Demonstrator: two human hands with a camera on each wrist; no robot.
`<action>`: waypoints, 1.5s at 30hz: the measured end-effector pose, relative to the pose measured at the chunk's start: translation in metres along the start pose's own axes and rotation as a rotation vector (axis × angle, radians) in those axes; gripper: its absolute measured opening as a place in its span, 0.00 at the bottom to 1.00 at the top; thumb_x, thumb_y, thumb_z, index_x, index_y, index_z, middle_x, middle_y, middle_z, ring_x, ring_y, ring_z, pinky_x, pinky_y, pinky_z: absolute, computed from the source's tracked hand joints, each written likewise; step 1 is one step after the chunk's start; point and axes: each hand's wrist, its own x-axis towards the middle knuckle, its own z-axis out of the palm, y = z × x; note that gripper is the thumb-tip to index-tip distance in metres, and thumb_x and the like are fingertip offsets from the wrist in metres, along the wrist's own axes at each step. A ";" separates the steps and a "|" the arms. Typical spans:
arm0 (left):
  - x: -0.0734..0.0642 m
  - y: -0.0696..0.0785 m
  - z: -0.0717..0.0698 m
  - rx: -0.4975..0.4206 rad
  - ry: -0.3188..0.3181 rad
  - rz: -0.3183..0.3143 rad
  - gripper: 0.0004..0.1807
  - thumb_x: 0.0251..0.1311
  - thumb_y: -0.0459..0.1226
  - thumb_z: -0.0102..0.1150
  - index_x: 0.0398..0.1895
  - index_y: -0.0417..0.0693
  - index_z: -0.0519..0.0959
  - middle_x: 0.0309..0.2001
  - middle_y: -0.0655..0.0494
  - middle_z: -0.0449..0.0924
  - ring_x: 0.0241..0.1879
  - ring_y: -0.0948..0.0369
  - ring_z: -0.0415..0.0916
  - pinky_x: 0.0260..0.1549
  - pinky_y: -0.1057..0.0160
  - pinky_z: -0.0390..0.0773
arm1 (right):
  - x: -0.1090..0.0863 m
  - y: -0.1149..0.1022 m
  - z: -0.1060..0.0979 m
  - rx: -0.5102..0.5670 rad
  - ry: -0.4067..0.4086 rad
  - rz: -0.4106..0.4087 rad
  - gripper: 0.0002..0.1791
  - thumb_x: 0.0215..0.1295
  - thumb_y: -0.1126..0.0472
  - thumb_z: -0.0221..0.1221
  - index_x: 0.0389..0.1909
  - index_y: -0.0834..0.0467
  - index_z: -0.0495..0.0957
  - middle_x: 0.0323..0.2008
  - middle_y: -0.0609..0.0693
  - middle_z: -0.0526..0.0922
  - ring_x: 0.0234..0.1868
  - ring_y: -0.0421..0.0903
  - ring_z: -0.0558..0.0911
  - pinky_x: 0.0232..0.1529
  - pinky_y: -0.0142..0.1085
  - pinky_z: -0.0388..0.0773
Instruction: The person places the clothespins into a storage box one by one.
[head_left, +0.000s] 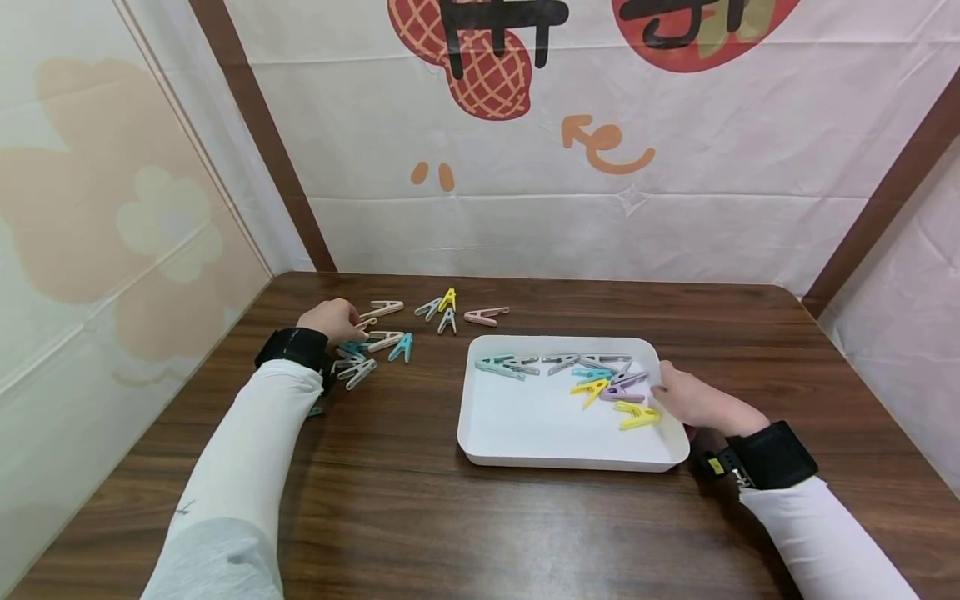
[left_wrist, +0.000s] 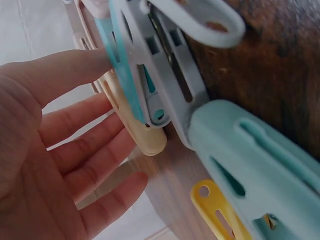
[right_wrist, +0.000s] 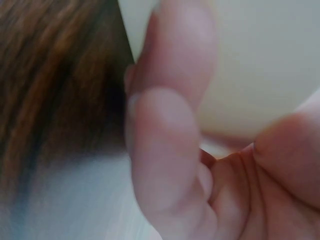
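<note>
In the head view my left hand [head_left: 333, 320] is at the left group of clothespins, and a beige clothespin [head_left: 366, 323] sticks out at its fingertips. The left wrist view has the thumb and forefinger at either side of that beige clothespin [left_wrist: 132, 117], the other fingers spread. Close by lie a blue clothespin [left_wrist: 117, 60], grey ones [left_wrist: 170, 75] and a pale green one [left_wrist: 240, 155]. My right hand [head_left: 693, 398] grips the right rim of a white tray [head_left: 525, 429], thumb inside and fingers outside. Yellow, purple, blue, green and grey clothespins [head_left: 637, 415] lie in the tray.
Behind the left group, more clothespins lie on the brown wooden table [head_left: 390, 517]: a yellow one [head_left: 447, 300] with pale blue ones beside it, and a pink one [head_left: 486, 316]. A printed white cloth [head_left: 525, 225] hangs along the table's back edge.
</note>
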 end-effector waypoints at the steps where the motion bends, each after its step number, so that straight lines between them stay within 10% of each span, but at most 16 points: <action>1: 0.000 0.000 0.000 0.002 0.000 0.001 0.20 0.57 0.41 0.65 0.46 0.33 0.79 0.38 0.43 0.80 0.34 0.51 0.75 0.34 0.52 0.72 | 0.001 0.000 0.000 -0.002 0.000 0.000 0.24 0.73 0.67 0.43 0.59 0.80 0.50 0.33 0.64 0.72 0.15 0.46 0.74 0.15 0.38 0.74; 22: -0.002 0.000 0.004 0.005 0.024 0.007 0.13 0.59 0.40 0.64 0.37 0.37 0.82 0.28 0.50 0.79 0.27 0.54 0.72 0.26 0.57 0.70 | 0.001 0.001 0.000 0.019 -0.021 0.000 0.26 0.75 0.66 0.42 0.62 0.81 0.47 0.40 0.69 0.72 0.20 0.48 0.77 0.17 0.40 0.76; 32: -0.005 -0.003 -0.004 -0.024 0.141 0.029 0.15 0.59 0.41 0.62 0.40 0.37 0.81 0.30 0.48 0.80 0.30 0.52 0.74 0.29 0.52 0.72 | 0.001 0.001 0.001 0.020 -0.017 -0.005 0.25 0.75 0.67 0.42 0.61 0.81 0.48 0.37 0.67 0.73 0.20 0.47 0.77 0.16 0.40 0.76; 45: -0.025 0.074 -0.029 -0.035 0.227 0.195 0.17 0.62 0.45 0.61 0.46 0.41 0.81 0.35 0.48 0.81 0.31 0.53 0.76 0.31 0.51 0.74 | 0.001 0.001 0.000 0.003 -0.014 -0.007 0.26 0.75 0.66 0.42 0.62 0.81 0.47 0.38 0.68 0.73 0.19 0.47 0.76 0.16 0.40 0.75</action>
